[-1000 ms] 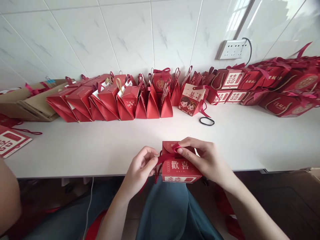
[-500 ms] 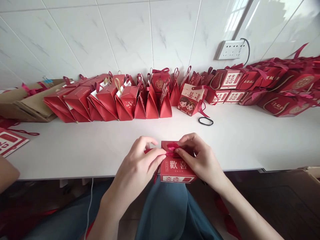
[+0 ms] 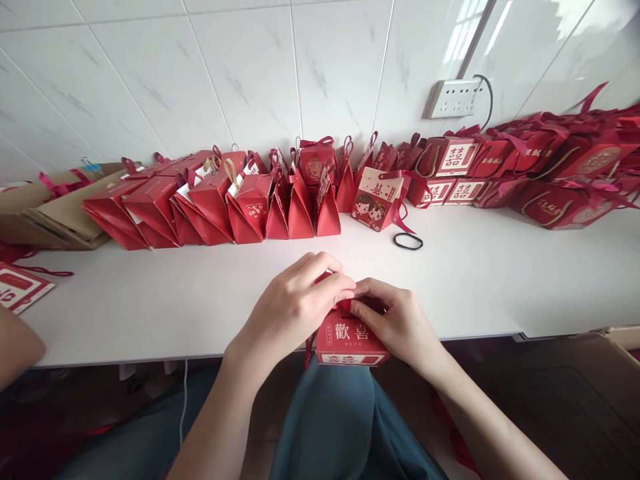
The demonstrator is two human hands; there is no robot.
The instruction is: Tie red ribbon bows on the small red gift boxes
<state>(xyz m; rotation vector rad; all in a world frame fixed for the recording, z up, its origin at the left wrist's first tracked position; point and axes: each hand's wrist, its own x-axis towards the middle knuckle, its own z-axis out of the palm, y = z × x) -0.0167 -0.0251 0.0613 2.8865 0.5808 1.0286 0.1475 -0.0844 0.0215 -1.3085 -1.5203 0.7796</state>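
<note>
A small red gift box (image 3: 353, 339) with white characters sits at the table's front edge, partly overhanging my lap. Over its top runs a red ribbon (image 3: 343, 305), mostly covered by my fingers. My left hand (image 3: 297, 297) arches across the box's top left with its fingers closed on the ribbon. From the right, my right hand (image 3: 395, 320) pinches the ribbon between thumb and forefinger, its palm against the box's side. Both sets of fingertips meet above the box. A ribbon end hangs at the box's left side.
Red gift boxes (image 3: 205, 200) stand along the tiled wall, with more stacked at right (image 3: 545, 167). Nearer lie a box with cartoon figures (image 3: 376, 200) and a black elastic band (image 3: 408, 241). Brown cardboard (image 3: 65, 210) rests at left, near another person's arm (image 3: 17, 347).
My left hand has moved right and up over the box, its fingertips now meeting those of my right hand. The ribbon is more hidden. The view has shifted slightly.
</note>
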